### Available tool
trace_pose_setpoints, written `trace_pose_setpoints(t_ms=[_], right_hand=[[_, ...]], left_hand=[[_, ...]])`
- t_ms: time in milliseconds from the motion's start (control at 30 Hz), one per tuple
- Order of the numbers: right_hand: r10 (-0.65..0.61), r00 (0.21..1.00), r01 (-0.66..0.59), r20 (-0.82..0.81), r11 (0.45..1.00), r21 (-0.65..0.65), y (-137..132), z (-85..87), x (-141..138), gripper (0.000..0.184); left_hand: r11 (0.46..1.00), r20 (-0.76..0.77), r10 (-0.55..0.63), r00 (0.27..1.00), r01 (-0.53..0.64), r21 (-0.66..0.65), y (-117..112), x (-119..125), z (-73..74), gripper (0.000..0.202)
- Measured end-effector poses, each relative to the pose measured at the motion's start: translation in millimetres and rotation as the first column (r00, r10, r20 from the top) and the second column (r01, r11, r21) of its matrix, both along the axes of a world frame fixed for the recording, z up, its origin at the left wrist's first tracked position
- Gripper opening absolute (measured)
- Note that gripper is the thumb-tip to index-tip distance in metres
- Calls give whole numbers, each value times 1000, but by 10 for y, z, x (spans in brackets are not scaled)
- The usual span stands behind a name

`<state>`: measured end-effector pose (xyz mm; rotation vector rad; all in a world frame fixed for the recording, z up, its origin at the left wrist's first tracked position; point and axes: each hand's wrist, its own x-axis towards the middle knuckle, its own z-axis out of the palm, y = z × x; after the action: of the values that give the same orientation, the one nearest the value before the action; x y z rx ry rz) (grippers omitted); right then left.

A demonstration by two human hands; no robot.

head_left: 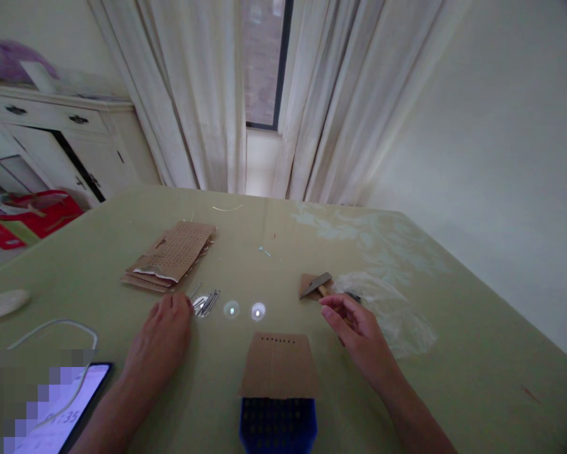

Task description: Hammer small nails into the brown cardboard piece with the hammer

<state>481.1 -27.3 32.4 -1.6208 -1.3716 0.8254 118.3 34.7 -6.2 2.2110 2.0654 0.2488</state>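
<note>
My left hand (pixel 163 334) is closed at the near edge of a small pile of metal nails (pixel 210 302). One thin nail (pixel 196 291) sticks up by its fingertips. On the right, my right hand (pixel 356 325) curls round the wooden handle of a small hammer, whose metal head (pixel 316 285) lies over a small brown cardboard piece (pixel 306 281). Between my hands, a cardboard flap (pixel 279 366) with a row of punched holes rests against a blue perforated container (pixel 278 425). The container's lower part is cut off by the frame.
Stacked perforated cardboard sheets (pixel 174 252) lie beyond my left hand. Crumpled clear plastic (pixel 397 315) is beside my right hand. Two small screws (pixel 264 251) lie mid-table. At left are a phone (pixel 65 410), a white cable (pixel 75 323) and a white oval device (pixel 4 305).
</note>
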Motion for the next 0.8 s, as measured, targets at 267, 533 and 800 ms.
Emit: trace_pose_setpoints(t_ms=[267,533,800], right_hand=[[-34,990,24,136,997,72,50,-25,62,40],[-58,938,12,342,991,134,98,-169,134,35],[-18,914,-29,406,994,108,117,-262,152,33]], left_hand=[[993,365,-66,929,27,112,19,103,73,35],[981,935,-151,319,163,103,-396,637,269,19],[958,827,-261,498,236,161,-463,697,263,23]])
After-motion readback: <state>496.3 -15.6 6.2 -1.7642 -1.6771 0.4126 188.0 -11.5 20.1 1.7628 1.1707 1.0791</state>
